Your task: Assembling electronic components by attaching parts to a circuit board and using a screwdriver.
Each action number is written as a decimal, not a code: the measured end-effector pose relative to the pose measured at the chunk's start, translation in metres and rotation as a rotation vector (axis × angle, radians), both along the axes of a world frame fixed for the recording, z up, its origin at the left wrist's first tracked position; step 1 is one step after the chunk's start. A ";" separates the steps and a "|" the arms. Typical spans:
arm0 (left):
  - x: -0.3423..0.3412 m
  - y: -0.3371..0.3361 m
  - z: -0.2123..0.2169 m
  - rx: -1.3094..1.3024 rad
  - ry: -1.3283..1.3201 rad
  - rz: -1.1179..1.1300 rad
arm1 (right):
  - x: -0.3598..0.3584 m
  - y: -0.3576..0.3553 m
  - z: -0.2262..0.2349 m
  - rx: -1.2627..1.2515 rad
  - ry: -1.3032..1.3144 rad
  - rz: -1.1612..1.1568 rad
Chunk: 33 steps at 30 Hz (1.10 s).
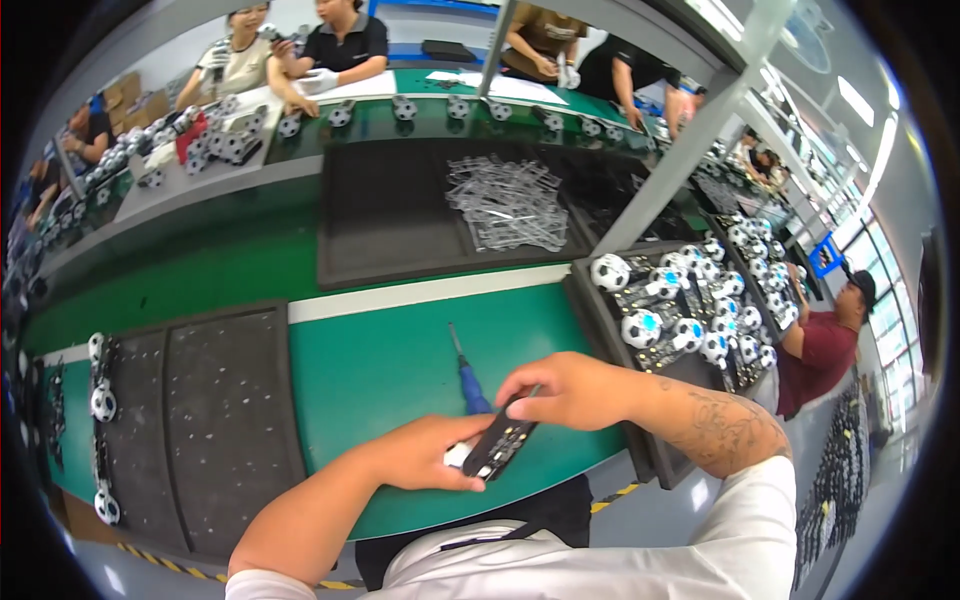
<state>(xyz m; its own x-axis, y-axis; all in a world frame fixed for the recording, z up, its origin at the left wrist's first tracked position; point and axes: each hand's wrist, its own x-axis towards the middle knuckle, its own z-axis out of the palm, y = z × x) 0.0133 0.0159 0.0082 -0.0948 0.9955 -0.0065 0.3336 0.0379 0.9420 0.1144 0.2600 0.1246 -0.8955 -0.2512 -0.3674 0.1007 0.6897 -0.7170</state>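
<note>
Over the near edge of the green work surface I hold a black, elongated circuit-board assembly [503, 447], tilted with its upper end to the right. My left hand [425, 453] is closed around its lower end, where a white rounded part shows by the fingers. The thumb and fingers of my right hand [570, 392] pinch the upper end; whether a smaller piece is also between them I cannot tell. Just beyond my hands lies a blue-handled screwdriver [465, 372], its metal shaft pointing away from me. My fingers partly hide its handle end.
At right, a dark tray [650, 440] holds several football-ended circuit assemblies [690, 335]. A dark tray [225, 420] at left carries a few more along its far-left side. Clear plastic strips [510, 205] lie piled ahead, near a slanting metal post [670, 165]. Other people work across the line.
</note>
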 end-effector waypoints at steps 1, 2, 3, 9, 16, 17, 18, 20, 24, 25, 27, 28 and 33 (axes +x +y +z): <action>-0.002 -0.001 -0.006 0.078 -0.002 0.033 | -0.003 0.001 0.003 -0.015 0.000 0.036; -0.004 0.000 -0.012 0.160 -0.004 0.061 | -0.005 0.002 0.009 -0.025 -0.073 -0.082; -0.004 -0.001 -0.014 0.242 -0.003 0.088 | -0.008 0.004 0.012 -0.032 -0.148 -0.200; -0.003 -0.003 -0.004 0.129 0.102 0.345 | -0.019 0.015 0.005 -0.149 -0.044 -0.417; -0.006 0.001 -0.013 -0.022 0.112 0.443 | 0.019 -0.015 0.004 0.150 0.238 -0.456; -0.007 -0.001 -0.017 0.040 0.132 0.447 | 0.019 -0.013 0.001 0.084 0.240 -0.444; -0.008 -0.003 -0.020 0.104 0.149 0.449 | 0.021 -0.010 -0.003 0.019 0.246 -0.434; -0.008 -0.006 -0.008 0.049 0.194 0.342 | 0.030 -0.006 -0.009 0.030 0.230 -0.380; 0.004 -0.001 0.002 -0.066 0.131 0.163 | 0.063 0.005 -0.014 -0.058 0.203 -0.427; 0.009 0.004 0.001 -0.035 0.049 0.150 | 0.073 0.009 -0.014 -0.045 0.224 -0.463; 0.017 0.007 -0.001 0.016 -0.119 0.146 | 0.091 0.014 -0.011 -0.028 0.262 -0.515; 0.019 0.009 -0.002 0.041 -0.205 0.145 | 0.100 0.016 -0.007 -0.019 0.280 -0.540; 0.007 0.006 -0.006 0.151 -0.291 0.312 | 0.161 0.096 0.021 0.100 0.826 -0.825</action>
<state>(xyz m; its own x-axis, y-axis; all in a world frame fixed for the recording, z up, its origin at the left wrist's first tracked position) 0.0198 0.0215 0.0026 -0.4059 0.9115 0.0664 0.0489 -0.0508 0.9975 0.2753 0.3558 0.1458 -0.7495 0.5143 0.4168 0.0729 0.6899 -0.7202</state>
